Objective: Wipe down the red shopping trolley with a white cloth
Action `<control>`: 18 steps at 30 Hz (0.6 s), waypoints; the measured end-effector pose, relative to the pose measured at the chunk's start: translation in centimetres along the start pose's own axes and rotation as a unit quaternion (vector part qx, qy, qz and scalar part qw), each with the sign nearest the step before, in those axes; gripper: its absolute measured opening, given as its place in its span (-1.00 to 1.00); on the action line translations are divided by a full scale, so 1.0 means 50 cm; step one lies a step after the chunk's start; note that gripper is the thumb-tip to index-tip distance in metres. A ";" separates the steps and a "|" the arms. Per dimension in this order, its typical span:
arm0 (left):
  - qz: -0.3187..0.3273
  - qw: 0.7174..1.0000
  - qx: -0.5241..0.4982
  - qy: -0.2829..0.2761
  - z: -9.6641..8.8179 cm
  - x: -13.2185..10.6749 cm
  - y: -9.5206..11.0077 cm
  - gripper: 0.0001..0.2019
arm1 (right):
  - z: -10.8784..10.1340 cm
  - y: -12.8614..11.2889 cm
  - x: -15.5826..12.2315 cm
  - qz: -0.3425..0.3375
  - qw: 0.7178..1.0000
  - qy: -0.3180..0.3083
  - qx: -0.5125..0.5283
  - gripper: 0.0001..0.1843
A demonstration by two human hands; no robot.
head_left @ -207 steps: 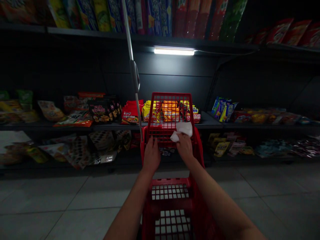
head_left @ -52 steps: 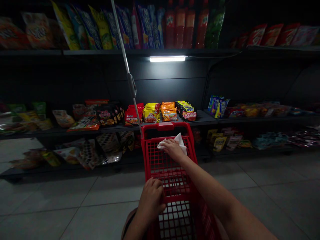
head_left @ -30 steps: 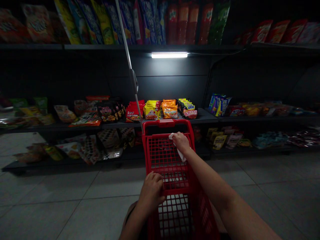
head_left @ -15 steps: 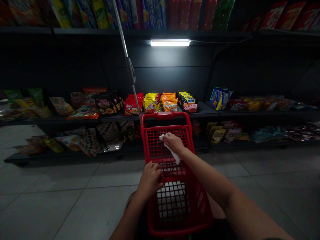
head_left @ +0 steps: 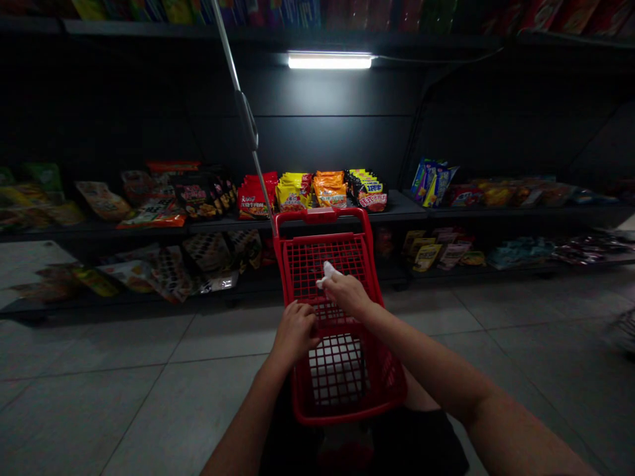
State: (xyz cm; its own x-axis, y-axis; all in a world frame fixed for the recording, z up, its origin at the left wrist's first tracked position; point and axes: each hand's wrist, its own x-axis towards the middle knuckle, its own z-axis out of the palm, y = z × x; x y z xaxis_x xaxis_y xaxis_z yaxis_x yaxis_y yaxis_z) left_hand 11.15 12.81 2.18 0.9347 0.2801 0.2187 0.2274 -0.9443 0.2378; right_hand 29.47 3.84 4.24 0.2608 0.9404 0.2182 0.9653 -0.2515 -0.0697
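Observation:
My right hand (head_left: pixel 347 295) is pressed on the mesh of a red plastic shopping basket (head_left: pixel 320 215), shut on a bunched white wipe (head_left: pixel 327 270). Most of the wipe is hidden under my palm, with only a small corner showing past my fingers. My left hand (head_left: pixel 295 334) holds the basket's mesh side nearer to me, its fingers curled over the grid. A long metal telescopic handle (head_left: pixel 243 119) rises from the basket's far left corner.
Low dark shelves (head_left: pixel 307 211) of colourful snack packets (head_left: pixel 295 193) stand beyond the basket, lit by a white LED bar (head_left: pixel 330 61). Grey floor tiles (head_left: pixel 149 403) spread on both sides. A blurred object (head_left: pixel 624 330) sits at the far right edge.
The basket now shows more of its near end and sits further from the shelves. My right hand has slid along the mesh, and the wipe is bunched tighter beneath it.

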 end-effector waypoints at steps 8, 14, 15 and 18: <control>0.030 0.999 -0.001 0.021 -0.008 0.021 -0.021 -0.84 | 0.001 -0.004 -0.004 0.019 0.997 0.027 0.074 -0.61; 0.047 0.999 0.009 0.007 -0.022 0.021 -0.042 -0.81 | -0.048 0.037 -0.104 0.012 0.982 0.048 0.181 -0.59; 0.044 0.999 0.010 0.018 -0.021 0.019 -0.043 -0.80 | -0.057 0.047 -0.140 0.032 0.975 0.077 0.206 -0.61; 0.026 0.999 -0.007 0.021 -0.013 0.014 -0.047 -0.52 | -0.056 0.047 -0.277 0.086 0.940 0.027 0.329 -0.46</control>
State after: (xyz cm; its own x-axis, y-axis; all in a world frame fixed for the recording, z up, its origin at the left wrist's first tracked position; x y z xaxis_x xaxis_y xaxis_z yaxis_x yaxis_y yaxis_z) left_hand 11.07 15.32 2.39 0.9330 0.2378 0.2703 0.1745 -0.9554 0.2383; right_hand 28.13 -10.43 3.78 0.4300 0.8814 0.1954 0.6972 -0.1867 -0.6921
